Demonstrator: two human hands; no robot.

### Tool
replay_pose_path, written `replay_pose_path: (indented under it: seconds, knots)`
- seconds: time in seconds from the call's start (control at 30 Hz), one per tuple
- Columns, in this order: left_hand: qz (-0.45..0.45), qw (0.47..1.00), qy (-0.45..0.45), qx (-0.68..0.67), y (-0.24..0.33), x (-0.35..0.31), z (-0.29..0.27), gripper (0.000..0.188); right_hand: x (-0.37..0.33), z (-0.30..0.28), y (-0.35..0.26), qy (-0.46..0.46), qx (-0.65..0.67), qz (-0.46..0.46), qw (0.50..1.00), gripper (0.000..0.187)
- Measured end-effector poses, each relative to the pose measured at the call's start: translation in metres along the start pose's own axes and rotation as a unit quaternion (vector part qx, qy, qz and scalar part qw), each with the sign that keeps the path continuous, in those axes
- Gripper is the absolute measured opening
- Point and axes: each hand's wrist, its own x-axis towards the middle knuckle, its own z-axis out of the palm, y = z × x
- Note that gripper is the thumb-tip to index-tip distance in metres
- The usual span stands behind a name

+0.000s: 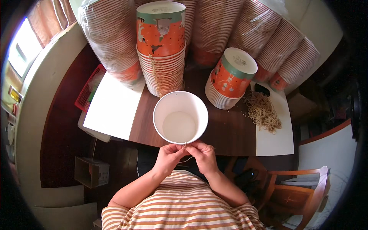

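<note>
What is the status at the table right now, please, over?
Left hand and right hand both pinching a thin string at the near rim of the open white paper cup. Cup upright on the table. Nothing between hands and cup.

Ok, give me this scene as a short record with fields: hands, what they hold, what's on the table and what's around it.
left hand: pinching a thin string at the near rim of the cup
right hand: pinching the same string, beside the left hand
cup: white inside, open, empty, at the table's near edge
table: dark wood
cup stacks: orange printed, two loose stacks upside down, more wrapped in plastic behind
string pile: right of the cup, on a white sheet
chair: wooden, lower right
</note>
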Motion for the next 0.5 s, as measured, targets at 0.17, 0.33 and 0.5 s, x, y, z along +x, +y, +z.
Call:
replay_pose_path:
  seconds: [0.17, 0.33, 0.5]
  knots:
    - [0.010, 1.000, 0.004, 0.012, -0.004, -0.002, -0.007, 0.015, -0.001, 0.001, 0.001, -0.023, 0.005, 0.009, 1.000, 0.015]
    - [0.035, 0.999, 0.016, 0.031, -0.009, -0.003, -0.012, 0.013, 0.000, -0.005, 0.011, -0.027, 0.243, 0.150, 0.958, 0.016]
    - [0.264, 0.933, 0.096, 0.226, -0.013, -0.007, -0.011, 0.010, -0.001, -0.005, 0.020, -0.032, 0.319, 0.213, 0.923, 0.016]
